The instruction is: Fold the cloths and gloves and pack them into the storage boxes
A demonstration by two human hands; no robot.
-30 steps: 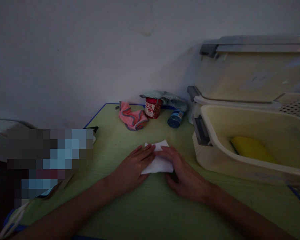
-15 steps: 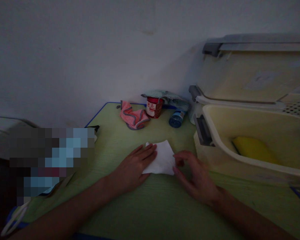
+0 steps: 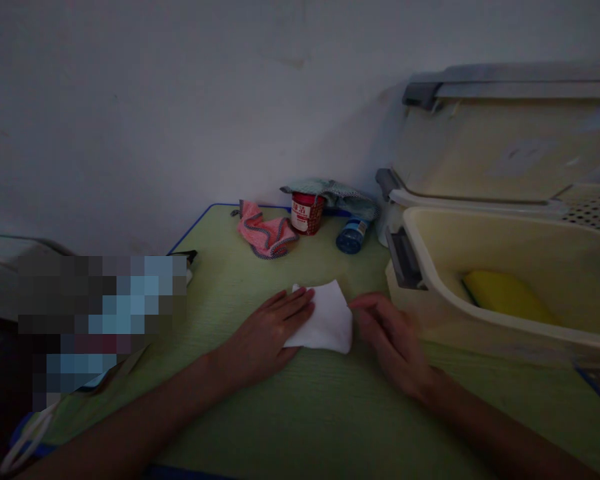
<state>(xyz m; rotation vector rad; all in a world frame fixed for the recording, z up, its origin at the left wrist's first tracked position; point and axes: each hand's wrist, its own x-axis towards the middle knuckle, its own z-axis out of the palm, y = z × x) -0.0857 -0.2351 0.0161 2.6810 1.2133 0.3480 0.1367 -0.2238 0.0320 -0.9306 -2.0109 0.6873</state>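
Note:
A folded white sheet (image 3: pixel 327 321), tissue or thin cloth, lies flat on the green tabletop (image 3: pixel 280 420). My left hand (image 3: pixel 277 327) rests on its left part with fingers stretched out, pressing it down. Just beyond the sheet's right edge is my right hand (image 3: pixel 393 340), its fingers loosely bent and holding nothing that I can see. The index fingertip comes close to the upper right edge; whether it touches cannot be made out.
Behind the sheet are a pink cloth (image 3: pixel 267 233), a red labelled jar (image 3: pixel 307 215), a blue container (image 3: pixel 351 235) and a grey-green cloth (image 3: pixel 330 190) draped over them. An open cream bin (image 3: pixel 420 253) on the right holds a yellow sponge-like item (image 3: pixel 510 297). A blurred-out area covers the left.
My right hand has drawn its thumb away from the sheet's right edge, with the fingers closer together. The sheet's right side now lies flatter and wider. My left hand stays put.

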